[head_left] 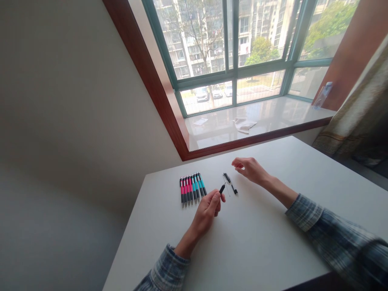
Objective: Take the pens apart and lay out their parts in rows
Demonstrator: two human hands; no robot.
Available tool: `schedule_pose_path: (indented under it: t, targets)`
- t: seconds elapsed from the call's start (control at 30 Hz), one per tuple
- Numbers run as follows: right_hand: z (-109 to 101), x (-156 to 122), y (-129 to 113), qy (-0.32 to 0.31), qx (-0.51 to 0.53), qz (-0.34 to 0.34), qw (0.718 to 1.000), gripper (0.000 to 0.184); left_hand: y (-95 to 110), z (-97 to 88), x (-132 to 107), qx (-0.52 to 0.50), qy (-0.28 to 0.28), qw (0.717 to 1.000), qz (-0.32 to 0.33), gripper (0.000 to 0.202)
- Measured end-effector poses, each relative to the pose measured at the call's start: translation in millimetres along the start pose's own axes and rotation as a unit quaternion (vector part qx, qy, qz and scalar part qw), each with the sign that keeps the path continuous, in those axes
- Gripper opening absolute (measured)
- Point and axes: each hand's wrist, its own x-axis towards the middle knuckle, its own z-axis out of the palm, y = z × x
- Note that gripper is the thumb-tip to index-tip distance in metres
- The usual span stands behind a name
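My left hand (207, 210) is closed around a short black pen barrel (222, 188), whose end points up and to the right. To the right of it lie a black pen part (227, 178) and a second black piece (234, 190). A thin, pale refill-like stick (228, 191) rests beside them. My right hand (249, 167) hovers beyond these parts, fingers loosely bent and apart, with nothing visible in it. Left of my hands, several pink and black pens (186, 190) and teal and black pens (197, 186) lie side by side in a row.
The white table (257, 238) meets a wall on the left and a red-brown window frame (212, 151) at the back. On the sill are a white cloth (245, 125), a paper (200, 121) and a clear bottle (323, 95). A curtain (354, 109) hangs at right.
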Motion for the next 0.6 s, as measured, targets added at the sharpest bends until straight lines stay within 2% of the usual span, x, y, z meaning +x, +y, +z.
schedule_pose_path:
  t: [0.13,0.27,0.47,0.6]
  targets:
    - [6,-1,8,-0.027,-0.014,0.03,0.999,0.022,1,3.4,-1,-0.008,0.0,1.0,0.001,0.043]
    - [11,-1,11,-0.017,0.009,0.054,0.998,0.021,2,4.1,-1,-0.01,0.001,1.0,-0.001,0.043]
    - [13,1,13,-0.009,0.019,0.051,0.998,0.016,-1,4.3,-1,-0.018,0.0,1.0,-0.001,0.043]
    - [8,0,3,0.012,0.015,0.035,0.999,0.012,1,4.2,0,-0.022,0.018,1.0,0.003,0.04]
